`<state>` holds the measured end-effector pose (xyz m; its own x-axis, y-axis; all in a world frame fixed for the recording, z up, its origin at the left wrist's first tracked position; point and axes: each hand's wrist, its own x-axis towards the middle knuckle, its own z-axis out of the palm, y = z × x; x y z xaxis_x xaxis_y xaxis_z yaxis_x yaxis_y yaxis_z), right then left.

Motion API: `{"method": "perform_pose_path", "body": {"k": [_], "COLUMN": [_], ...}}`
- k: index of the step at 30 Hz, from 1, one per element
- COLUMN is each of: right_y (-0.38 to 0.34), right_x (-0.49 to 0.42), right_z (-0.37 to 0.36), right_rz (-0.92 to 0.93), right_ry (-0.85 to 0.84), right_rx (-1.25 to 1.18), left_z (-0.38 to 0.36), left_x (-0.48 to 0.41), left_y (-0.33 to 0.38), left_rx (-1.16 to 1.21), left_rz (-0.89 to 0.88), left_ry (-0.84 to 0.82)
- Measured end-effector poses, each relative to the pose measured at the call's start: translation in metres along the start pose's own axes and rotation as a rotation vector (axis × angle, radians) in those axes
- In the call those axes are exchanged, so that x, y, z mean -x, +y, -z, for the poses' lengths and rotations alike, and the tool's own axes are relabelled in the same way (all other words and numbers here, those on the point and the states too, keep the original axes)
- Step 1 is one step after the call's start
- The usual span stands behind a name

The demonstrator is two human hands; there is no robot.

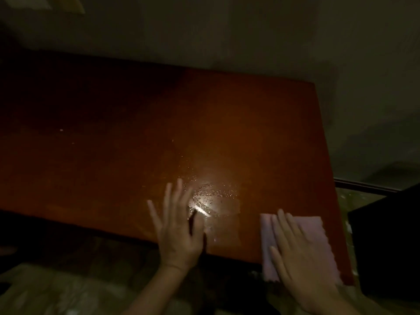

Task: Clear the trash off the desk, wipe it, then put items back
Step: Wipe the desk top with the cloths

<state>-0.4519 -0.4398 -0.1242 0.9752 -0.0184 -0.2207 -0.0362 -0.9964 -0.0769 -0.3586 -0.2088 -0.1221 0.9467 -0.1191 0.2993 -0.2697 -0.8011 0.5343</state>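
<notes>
Your right grip (295, 251) lies flat, fingers straight and close together, pressing down on a pink cloth (314, 228); nothing is curled round it. The cloth is folded to a rough rectangle with a scalloped edge and sits at the five o'clock corner of the surface (113, 133), its near end hanging just past the front edge.

At nine o'clock from that grip, well apart from the cloth, your left grip (179, 226) is spread wide, fingers straight and fanned, holding nothing. It is low over the front edge of the surface; a thin dark shadow runs beside the thumb, and you cannot tell whether the palm touches the wood.

At one o'clock from your left grip, just beside its fingertips, a wet patch (213, 196) glints under a bright reflection, with small droplets scattered round it. It lies between your two grips.

The reddish-brown surface darkens towards nine o'clock. A plain wall (227, 30) stands at twelve o'clock. A dark box-like shape (386, 242) stands at four o'clock, beside the surface, and mottled floor (56, 292) shows at seven o'clock.
</notes>
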Motion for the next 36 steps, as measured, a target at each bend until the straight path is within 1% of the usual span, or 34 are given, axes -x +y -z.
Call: {"method": "perform_pose_path", "body": {"k": [2, 4, 6, 8, 10, 13, 16, 18, 20, 23, 25, 27, 28, 30, 32, 34, 36], "right_y": [0.007, 0.001, -0.015, -0.037, -0.066, -0.097, -0.085, -0.061, -0.041, -0.034, -0.051, -0.082, -0.096, -0.111, -0.102, -0.074, -0.054], "right_x": [-0.009, -0.037, -0.084, -0.131, -0.155, -0.138, -0.099, -0.096, -0.12, -0.191, -0.237, -0.254, -0.25, -0.213, -0.161, -0.131, -0.13], "right_z": [0.007, 0.019, 0.026, 0.032, 0.028, 0.011, 0.004, 0.013, 0.031, 0.055, 0.059, 0.056, 0.049, 0.028, 0.017, 0.02, 0.033], "right_rz": [-0.026, -0.098, -0.175, -0.195, -0.124, 0.095, 0.238, 0.265, 0.226, 0.054, -0.035, -0.011, 0.054, 0.243, 0.371, 0.369, 0.251], "right_ry": [0.022, 0.03, 0.126, 0.184, 0.154, 0.103, 0.12, 0.085, 0.097, 0.137, 0.149, 0.106, 0.082, 0.072, 0.062, 0.036, -0.013], "right_rx": [-0.032, -0.114, -0.104, -0.1, -0.114, -0.102, -0.046, 0.003, 0.033, -0.014, -0.047, -0.09, -0.104, -0.063, -0.064, -0.098, -0.104], "left_z": [0.017, 0.025, 0.025, 0.02, 0.014, 0.011, 0.016, 0.017, 0.018, 0.018, 0.018, 0.019, 0.02, 0.021, 0.02, 0.019, 0.019], "left_x": [-0.01, -0.018, -0.022, -0.026, -0.025, -0.021, -0.023, -0.029, -0.035, -0.039, -0.039, -0.038, -0.037, -0.034, -0.033, -0.035, -0.038], "left_y": [-0.036, -0.06, -0.068, -0.068, -0.069, -0.077, -0.078, -0.075, -0.072, -0.071, -0.072, -0.076, -0.078, -0.079, -0.079, -0.076, -0.073], "left_rx": [-0.092, -0.185, -0.241, -0.286, -0.373, -0.453, -0.487, -0.489, -0.475, -0.461, -0.452, -0.458, -0.463, -0.466, -0.461, -0.462, -0.46], "left_rz": [0.085, 0.136, 0.134, 0.098, 0.104, 0.128, 0.072, -0.005, -0.055, -0.042, -0.039, -0.033, -0.024, -0.014, -0.008, -0.01, -0.017], "left_ry": [0.016, -0.018, -0.066, -0.124, -0.192, -0.254, -0.314, -0.351, -0.357, -0.337, -0.342, -0.352, -0.359, -0.386, -0.405, -0.398, -0.394]}}
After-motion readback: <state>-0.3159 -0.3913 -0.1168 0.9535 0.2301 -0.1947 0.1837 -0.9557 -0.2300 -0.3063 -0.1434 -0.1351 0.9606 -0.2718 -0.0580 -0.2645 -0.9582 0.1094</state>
